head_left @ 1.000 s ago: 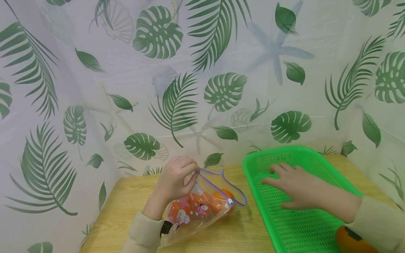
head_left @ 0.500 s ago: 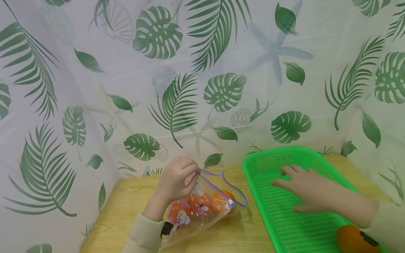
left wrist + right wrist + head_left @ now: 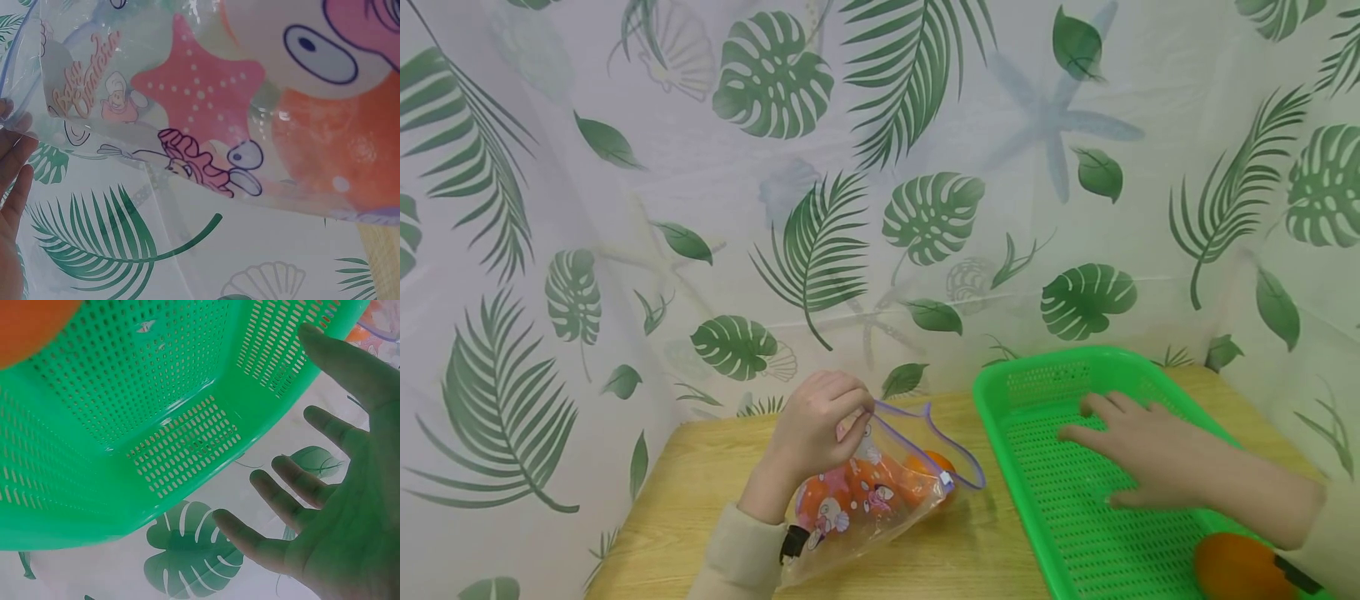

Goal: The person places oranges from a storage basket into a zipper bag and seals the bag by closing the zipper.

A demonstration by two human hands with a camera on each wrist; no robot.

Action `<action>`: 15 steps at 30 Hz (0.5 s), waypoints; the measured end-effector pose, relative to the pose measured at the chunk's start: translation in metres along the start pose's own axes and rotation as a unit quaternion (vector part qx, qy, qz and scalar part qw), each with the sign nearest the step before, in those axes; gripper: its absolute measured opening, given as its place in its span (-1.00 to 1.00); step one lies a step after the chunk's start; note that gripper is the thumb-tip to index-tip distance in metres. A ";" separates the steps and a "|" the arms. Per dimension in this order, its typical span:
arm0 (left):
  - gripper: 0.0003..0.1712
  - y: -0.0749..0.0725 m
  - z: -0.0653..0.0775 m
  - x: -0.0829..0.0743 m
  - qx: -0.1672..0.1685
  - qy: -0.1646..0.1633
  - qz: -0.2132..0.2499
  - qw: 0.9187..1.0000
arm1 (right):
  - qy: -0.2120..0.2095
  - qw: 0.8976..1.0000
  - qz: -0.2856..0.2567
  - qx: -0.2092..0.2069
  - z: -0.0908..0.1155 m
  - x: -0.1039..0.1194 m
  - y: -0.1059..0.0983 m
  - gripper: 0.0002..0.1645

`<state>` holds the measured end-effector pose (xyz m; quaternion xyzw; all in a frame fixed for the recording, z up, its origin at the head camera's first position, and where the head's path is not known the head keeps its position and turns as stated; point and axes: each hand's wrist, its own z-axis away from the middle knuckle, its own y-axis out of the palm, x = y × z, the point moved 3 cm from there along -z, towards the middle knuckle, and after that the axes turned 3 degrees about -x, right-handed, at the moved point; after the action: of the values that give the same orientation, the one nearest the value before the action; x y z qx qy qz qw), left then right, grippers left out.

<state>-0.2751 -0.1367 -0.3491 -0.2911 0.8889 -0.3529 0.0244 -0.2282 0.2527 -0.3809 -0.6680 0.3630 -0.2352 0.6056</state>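
My left hand point(image 3: 822, 421) pinches the top edge of a clear zip bag point(image 3: 880, 521) with a purple-edged mouth, a slider and printed sea creatures. Inside the bag sit several oranges point(image 3: 928, 467), seen through the plastic. The left wrist view has the bag's starfish print point(image 3: 200, 87) close up, with fingertips at its edge. Over the green plastic basket point(image 3: 1011, 467), my right hand point(image 3: 1157, 458) hangs with fingers spread and nothing in them. An orange fruit point(image 3: 1240, 568) lies in the basket's near right part, below the right wrist and partly covered by the sleeve.
A light wood table point(image 3: 677, 500) carries the bag on the left and the basket on the right. Behind it hangs a white curtain point(image 3: 865, 275) printed with green leaves, wrapping round both sides. A dark strap point(image 3: 793, 542) is on the left wrist.
My right hand has drawn back to the right over the basket, fingers still spread, uncovering more of the orange fruit. The left hand and the bag have stayed in place.
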 end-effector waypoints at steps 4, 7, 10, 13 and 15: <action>-0.91 0.000 0.000 0.000 0.001 0.000 0.001 1.000 | -0.001 1.000 0.000 -0.005 0.005 -0.002 0.001 0.03; -0.92 0.001 0.000 -0.001 0.003 0.000 0.000 1.000 | 0.001 1.000 0.000 -0.008 0.008 -0.003 0.002 0.01; -0.91 0.001 0.000 -0.001 0.005 -0.001 0.000 1.000 | 0.004 1.000 -0.001 -0.008 0.012 -0.005 0.003 0.02; -0.91 0.001 0.000 -0.001 0.006 -0.002 0.001 1.000 | 0.007 1.000 -0.005 -0.006 0.016 -0.007 0.003 0.05; -0.91 0.001 -0.001 -0.001 0.007 -0.003 0.001 1.000 | 0.010 1.000 -0.008 -0.004 0.018 -0.008 0.003 0.08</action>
<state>-0.2749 -0.1349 -0.3498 -0.2908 0.8866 -0.3584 0.0297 -0.2200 0.2709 -0.3854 -0.6708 0.3642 -0.2457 0.5975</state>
